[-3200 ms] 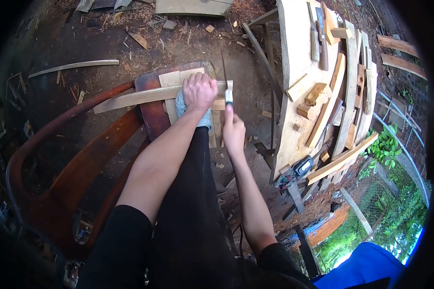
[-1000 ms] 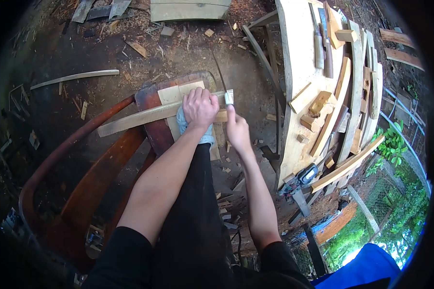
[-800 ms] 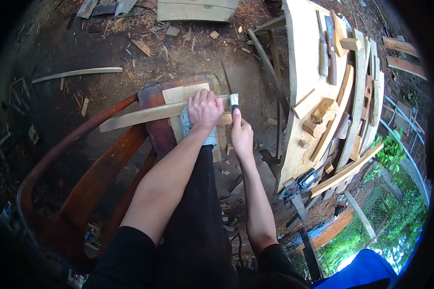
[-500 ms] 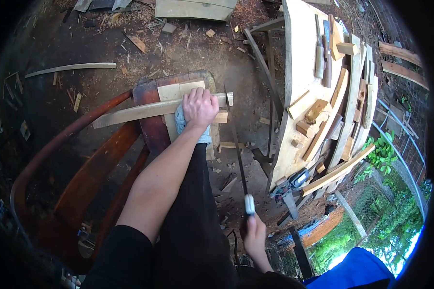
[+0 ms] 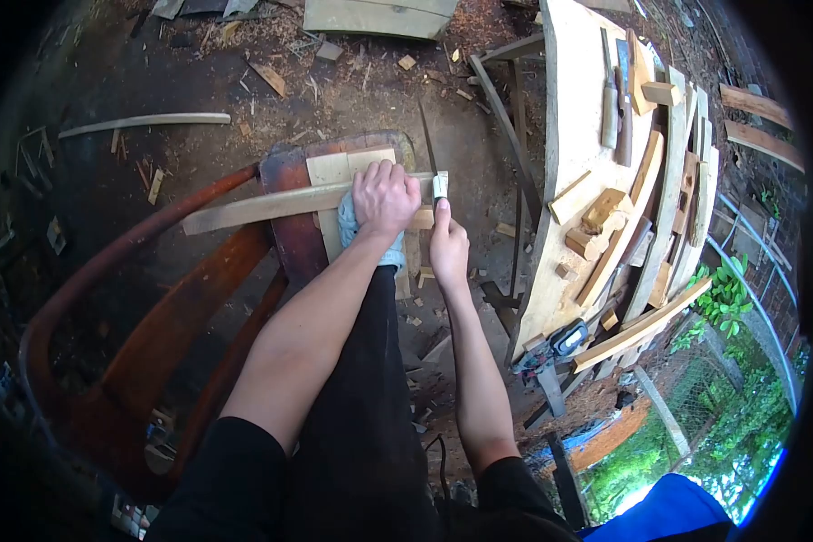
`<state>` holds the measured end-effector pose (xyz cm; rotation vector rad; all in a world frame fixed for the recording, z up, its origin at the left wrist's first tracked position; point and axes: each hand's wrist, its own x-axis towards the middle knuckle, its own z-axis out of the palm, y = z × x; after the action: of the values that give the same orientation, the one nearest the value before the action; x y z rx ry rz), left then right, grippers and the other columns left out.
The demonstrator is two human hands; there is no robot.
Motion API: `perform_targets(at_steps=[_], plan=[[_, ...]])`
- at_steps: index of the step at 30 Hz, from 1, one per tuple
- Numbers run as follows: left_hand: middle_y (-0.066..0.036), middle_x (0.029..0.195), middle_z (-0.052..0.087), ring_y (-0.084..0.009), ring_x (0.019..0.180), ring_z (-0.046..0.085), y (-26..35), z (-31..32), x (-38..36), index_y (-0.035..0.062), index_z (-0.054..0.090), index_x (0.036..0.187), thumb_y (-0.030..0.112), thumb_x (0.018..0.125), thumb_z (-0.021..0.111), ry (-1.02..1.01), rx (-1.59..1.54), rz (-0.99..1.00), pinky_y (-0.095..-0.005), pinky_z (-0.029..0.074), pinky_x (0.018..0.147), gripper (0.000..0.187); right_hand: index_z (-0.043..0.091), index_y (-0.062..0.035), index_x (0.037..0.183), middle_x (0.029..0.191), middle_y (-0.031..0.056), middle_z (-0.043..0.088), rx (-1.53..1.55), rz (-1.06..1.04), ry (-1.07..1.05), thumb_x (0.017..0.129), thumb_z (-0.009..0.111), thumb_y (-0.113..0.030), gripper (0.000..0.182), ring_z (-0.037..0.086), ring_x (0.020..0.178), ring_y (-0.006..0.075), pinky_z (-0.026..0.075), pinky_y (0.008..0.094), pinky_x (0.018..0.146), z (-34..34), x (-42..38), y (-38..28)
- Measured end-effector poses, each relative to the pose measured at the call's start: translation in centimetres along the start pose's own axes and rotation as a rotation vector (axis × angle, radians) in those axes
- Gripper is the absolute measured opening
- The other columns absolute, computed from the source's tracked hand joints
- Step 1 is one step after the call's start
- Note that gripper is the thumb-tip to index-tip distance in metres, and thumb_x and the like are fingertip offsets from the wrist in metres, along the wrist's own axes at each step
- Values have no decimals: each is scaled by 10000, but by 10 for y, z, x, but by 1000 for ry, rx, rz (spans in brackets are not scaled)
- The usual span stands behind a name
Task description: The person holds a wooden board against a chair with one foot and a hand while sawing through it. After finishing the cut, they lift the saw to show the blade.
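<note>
My left hand [image 5: 386, 197] presses down with its fingers wrapped over a long pale wooden strip [image 5: 271, 208], which lies across the seat of a dark red-brown chair [image 5: 289, 242]. Under the strip are flat pale boards [image 5: 330, 169], and a light blue cloth [image 5: 348, 221] shows beside and below my left hand. My right hand [image 5: 449, 242] is closed round the handle of a saw [image 5: 428, 131], close to the strip's right end. The blade points away from me, past the strip. Where blade and wood meet is hard to make out.
On the right stands a workbench [image 5: 565, 113] with chisels [image 5: 611, 113], wooden blocks [image 5: 608, 210], curved strips and a dark clamp-like tool [image 5: 544, 357]. Wood scraps and shavings litter the ground. A large board [image 5: 379, 16] lies at the top. Something blue [image 5: 668, 510] shows at bottom right.
My right hand has moved forward with the saw, from low in the view up to the strip's end. My left hand keeps its hold on the strip. The whole view has shifted slightly.
</note>
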<state>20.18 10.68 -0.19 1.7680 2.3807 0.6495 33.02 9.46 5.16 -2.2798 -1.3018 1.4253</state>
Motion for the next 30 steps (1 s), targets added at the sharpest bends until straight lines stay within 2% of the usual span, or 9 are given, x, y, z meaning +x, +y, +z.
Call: perform_targets(at_steps=[10,14,16,17,21,23,26,28,30], plan=[[-71,724,612,-258,751,620,-1,2,-2,87,623,659,164,793,642,11,-2,-3,-433,452,700,156,485,-76,838,647,-45,424,207,149,-249,1146,395,-472,510,406,517,52,291,249,464,-160,-246,0],[-66,734,611,-259,759,625,0,4,-1,93,621,664,166,800,650,34,-14,4,-432,456,700,157,491,-84,830,636,-34,436,222,218,-320,1143,397,-483,516,402,508,61,294,254,464,-166,-236,-6],[-63,741,608,-260,767,630,-4,3,-3,99,620,670,162,805,658,23,-12,-5,-432,458,700,153,481,-96,809,610,-53,424,161,31,-277,1150,391,-477,519,380,493,51,290,261,454,-124,-190,37],[-63,741,608,-259,766,631,-4,1,-1,99,621,671,163,805,657,25,-9,-2,-432,459,697,153,508,-16,815,642,-9,421,164,68,-246,1149,427,-379,500,404,610,102,358,352,553,-102,-156,44],[-73,732,621,-260,762,633,1,2,-1,90,614,654,177,801,643,25,5,4,-429,469,704,173,584,81,851,652,126,524,88,6,-110,1122,454,-475,632,514,659,180,458,412,633,-11,-16,2],[-72,731,622,-263,755,633,-4,3,4,89,615,653,177,800,645,34,5,11,-428,470,694,174,581,55,783,611,58,528,14,-55,31,1109,447,-548,699,479,587,157,408,397,553,14,8,2],[-74,725,620,-264,746,630,0,3,-5,89,623,658,169,796,650,38,15,7,-427,469,692,162,569,33,759,612,42,523,38,-71,-24,1114,445,-543,688,500,588,137,415,366,550,-5,-10,17],[-74,721,619,-261,744,629,-1,4,-1,84,632,662,162,794,654,51,25,10,-427,468,692,155,570,70,829,650,191,525,101,-36,-92,1117,463,-472,623,488,630,252,446,476,649,-24,-51,29],[-74,718,618,-261,741,628,-1,3,-4,82,634,662,161,795,655,41,19,10,-427,468,692,156,542,37,847,633,139,477,123,-36,-143,1125,459,-418,540,485,614,213,417,436,600,-58,-127,56]])
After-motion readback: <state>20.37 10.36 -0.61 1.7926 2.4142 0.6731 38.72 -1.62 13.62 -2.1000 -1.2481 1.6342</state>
